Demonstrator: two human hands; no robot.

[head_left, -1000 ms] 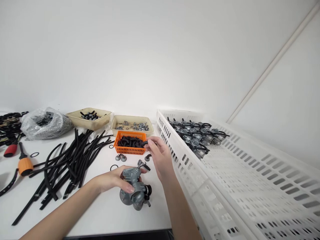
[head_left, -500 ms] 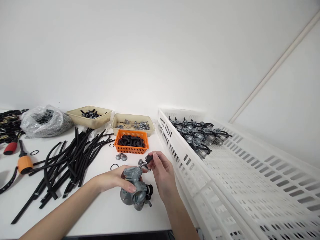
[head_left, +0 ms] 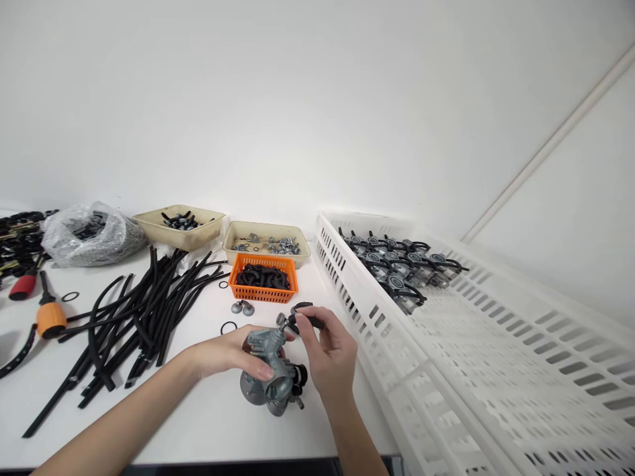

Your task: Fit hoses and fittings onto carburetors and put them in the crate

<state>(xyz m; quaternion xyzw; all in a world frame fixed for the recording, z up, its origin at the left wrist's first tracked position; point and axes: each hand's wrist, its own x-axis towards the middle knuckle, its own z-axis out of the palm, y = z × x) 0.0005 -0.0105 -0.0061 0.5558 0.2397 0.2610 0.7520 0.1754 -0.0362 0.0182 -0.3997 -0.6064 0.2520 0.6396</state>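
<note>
My left hand (head_left: 231, 354) is closed round a grey metal carburetor (head_left: 282, 387), thumb across its body, above the white table. At the carburetor's top right sticks out a small metal fitting (head_left: 282, 321). My right hand (head_left: 331, 357) pinches a short black rubber hose (head_left: 300, 309) between thumb and fingers, close against that fitting. Part of the hose is hidden by the fingers. Whether its end sits fully on the fitting I cannot tell.
An orange basket (head_left: 264, 295) of black rubber pieces stands ahead, before beige trays (head_left: 302, 258) of metal parts. Long black hoses (head_left: 149, 311) and an orange-handled screwdriver (head_left: 51, 320) lie left. On the right, a white crate (head_left: 436, 377) holds several carburetors (head_left: 397, 291).
My right hand has turned and shifted slightly right, its fingers now lying along the black hose, more of which shows. The carburetor stays in my left hand, almost unmoved.
</note>
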